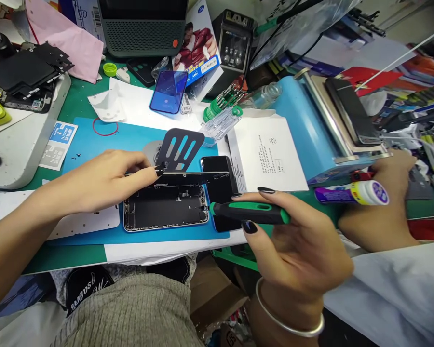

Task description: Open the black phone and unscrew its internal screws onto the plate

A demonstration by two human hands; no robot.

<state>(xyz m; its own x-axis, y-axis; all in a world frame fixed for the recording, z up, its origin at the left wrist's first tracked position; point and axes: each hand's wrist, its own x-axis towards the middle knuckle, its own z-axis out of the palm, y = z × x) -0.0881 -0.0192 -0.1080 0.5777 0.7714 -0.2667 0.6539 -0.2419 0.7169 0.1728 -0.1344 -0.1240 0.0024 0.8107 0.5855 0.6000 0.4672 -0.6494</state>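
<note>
An opened smartphone (166,210) lies on a blue mat (83,140), its inner frame showing. Its screen panel (193,178) is lifted on the far side, seen nearly edge-on, in front of a dark slotted stand (181,150). My left hand (97,185) is closed on the panel's left end, thumb on the near side; the other fingers are mostly hidden. Between thumb and fingers, my right hand (300,246) grips a green and black screwdriver (251,212). The screwdriver points left, with its tip at the right edge of the phone frame. Behind it lies another dark phone (219,185).
A white box (271,154) and a blue machine (311,125) stand to the right. Screwdriver bits fill a green holder (220,106) at the back. Another person's arm (379,212) rests at the right, beside a purple-and-white tube (350,193). A white device (25,154) sits left.
</note>
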